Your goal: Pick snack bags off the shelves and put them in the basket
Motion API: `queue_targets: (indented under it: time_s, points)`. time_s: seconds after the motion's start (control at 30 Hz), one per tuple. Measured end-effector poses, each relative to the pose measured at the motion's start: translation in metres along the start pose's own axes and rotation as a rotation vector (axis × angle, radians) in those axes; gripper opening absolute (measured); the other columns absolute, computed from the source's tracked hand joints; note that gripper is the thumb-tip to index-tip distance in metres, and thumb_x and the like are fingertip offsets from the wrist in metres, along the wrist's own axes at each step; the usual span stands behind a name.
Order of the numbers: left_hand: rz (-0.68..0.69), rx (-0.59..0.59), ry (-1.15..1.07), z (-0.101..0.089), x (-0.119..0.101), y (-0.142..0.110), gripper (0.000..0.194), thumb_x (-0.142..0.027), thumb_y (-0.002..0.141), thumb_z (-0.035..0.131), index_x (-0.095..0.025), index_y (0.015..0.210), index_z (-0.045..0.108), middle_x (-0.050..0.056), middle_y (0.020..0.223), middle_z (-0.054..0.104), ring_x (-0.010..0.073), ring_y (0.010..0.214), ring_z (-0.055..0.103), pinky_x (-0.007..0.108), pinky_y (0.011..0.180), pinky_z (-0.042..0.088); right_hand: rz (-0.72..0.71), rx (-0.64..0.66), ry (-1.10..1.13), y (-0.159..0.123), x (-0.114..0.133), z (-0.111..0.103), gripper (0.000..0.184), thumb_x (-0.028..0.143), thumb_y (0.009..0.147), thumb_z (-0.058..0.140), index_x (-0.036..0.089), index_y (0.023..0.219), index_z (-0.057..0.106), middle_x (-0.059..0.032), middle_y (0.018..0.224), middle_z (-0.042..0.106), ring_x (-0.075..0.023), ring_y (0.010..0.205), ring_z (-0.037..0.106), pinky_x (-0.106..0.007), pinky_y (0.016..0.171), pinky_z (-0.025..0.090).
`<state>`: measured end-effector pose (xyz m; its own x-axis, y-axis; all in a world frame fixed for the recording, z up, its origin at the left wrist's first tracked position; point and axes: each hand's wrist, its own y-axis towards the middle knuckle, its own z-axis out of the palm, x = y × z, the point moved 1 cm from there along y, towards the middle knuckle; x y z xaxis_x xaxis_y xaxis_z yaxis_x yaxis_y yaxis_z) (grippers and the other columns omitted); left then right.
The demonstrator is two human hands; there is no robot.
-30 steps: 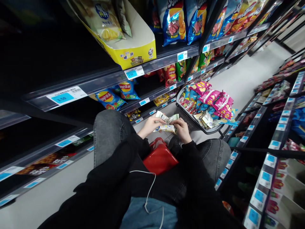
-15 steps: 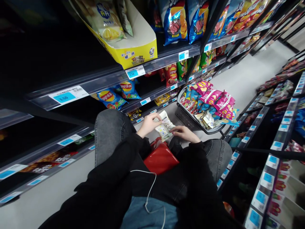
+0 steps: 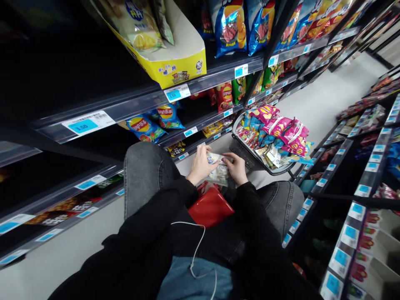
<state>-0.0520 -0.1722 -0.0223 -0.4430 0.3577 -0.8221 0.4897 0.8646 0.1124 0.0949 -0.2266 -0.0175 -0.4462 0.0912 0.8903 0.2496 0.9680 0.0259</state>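
Between my knees, a small pale snack bag (image 3: 221, 171) with a blue logo is gripped by its two sides. My left hand (image 3: 201, 163) has its fingers bent round the bag's left side. My right hand (image 3: 236, 167) pinches the bag's upper right part. The bag is partly covered by my fingers. Just under it, a shiny red object (image 3: 211, 206), its kind unclear, rests between my legs. Beyond my right hand stands a dark shopping basket (image 3: 245, 160) heaped with snack bags, the pink chip bags (image 3: 295, 135) on top.
Shelves to my left carry a yellow display box (image 3: 175, 75), blue Lay's bags (image 3: 143, 128) and tall blue snack bags (image 3: 230, 31). A low rack with price tags (image 3: 351, 233) runs along my right. The aisle floor (image 3: 325, 89) stretches beyond the basket. A white cable (image 3: 197, 250) lies over my lap.
My right hand has moved up and left and now grips the bag's upper right part. The bag has turned in my hands. My left hand has shifted slightly right.
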Motion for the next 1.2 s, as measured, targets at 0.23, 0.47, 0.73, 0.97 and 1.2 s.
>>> queue_targets:
  time_s: [0.23,0.47,0.73,0.97,1.2]
  points:
    - [-0.056,0.023,0.117,-0.001,0.002,-0.003,0.087,-0.037,0.065,0.069,-0.020,0.136,0.022,0.013,0.124,0.048,0.0289,0.110,0.053,0.039,0.087,0.046,0.083,-0.388,0.157,-0.003,-0.005,0.012,0.016,0.030,0.075,0.056,0.017,0.085,0.057,-0.0024,0.080,0.062,-0.0144,0.076,0.057,-0.025,0.067,0.045]
    - [0.113,0.108,0.305,-0.013,-0.004,-0.003,0.066,-0.033,0.078,0.055,-0.021,0.138,0.030,0.009,0.132,0.048,0.0248,0.114,0.052,0.034,0.092,0.045,0.022,-0.010,0.256,0.002,-0.006,-0.017,0.033,0.031,0.069,0.064,0.020,0.100,0.059,-0.0031,0.089,0.062,-0.0143,0.078,0.058,-0.025,0.067,0.047]
    - [0.309,0.011,0.447,-0.010,-0.007,-0.006,0.032,-0.031,0.087,0.046,-0.022,0.116,0.055,0.011,0.135,0.044,0.0273,0.116,0.049,0.039,0.089,0.045,0.082,-0.004,0.342,-0.001,0.001,-0.013,0.038,0.037,0.070,0.064,0.019,0.103,0.056,-0.0044,0.084,0.065,-0.0164,0.076,0.061,-0.031,0.071,0.050]
    - [0.322,0.084,0.564,-0.009,-0.014,-0.006,0.028,-0.019,0.091,0.033,-0.017,0.098,0.060,0.013,0.094,0.059,0.0244,0.095,0.053,0.032,0.070,0.044,0.048,0.015,0.264,-0.007,0.007,-0.003,0.037,0.035,0.075,0.058,0.018,0.107,0.055,-0.0020,0.076,0.061,-0.0135,0.068,0.056,-0.026,0.065,0.047]
    - [0.262,0.078,0.415,-0.006,-0.007,0.003,0.027,-0.029,0.092,0.036,-0.017,0.087,0.059,0.006,0.085,0.061,0.0213,0.084,0.050,0.035,0.076,0.038,-0.056,0.000,0.119,-0.007,0.006,-0.001,0.037,0.020,0.075,0.047,0.017,0.111,0.055,-0.0048,0.096,0.062,-0.0146,0.081,0.056,-0.026,0.075,0.045]
